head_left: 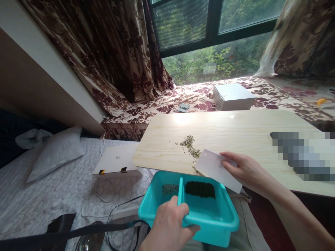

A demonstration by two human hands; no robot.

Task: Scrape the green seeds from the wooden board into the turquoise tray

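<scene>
R hand [243,169]: grip closed on a white card [217,170], thumb on the upper face, other fingers mostly hidden. Card's tilted, far-left end right by the loose greenish grains [193,148], which trail toward the near edge of the table [248,132]. L hand [171,219]: grip closed around the teal bin [227,209] at the near end of its divider [180,188].

Why so: we'd guess L steadies the bin, prob. bc it seems to rest on the person's lap; rim sits just below the table edge, a handy spot for catching small stuff. Card's straight edge likely suits gathering grains better than bare fingers. Divider presumably keeps two lots apart: L side has a thin pale patch w/ dark specks, R side a denser dark-green heap.

Surface: pale wood-grain, rounded corners; pixelated item [293,153] at R end, can't ID.

Room: bed [60,195] on L w/ quilted cover, pillow [57,153], white box [117,158], cords. Window [180,24] ahead, greenery outside, floral curtains [104,45]; grey-white box [234,96] on the cloth-covered sill.
</scene>
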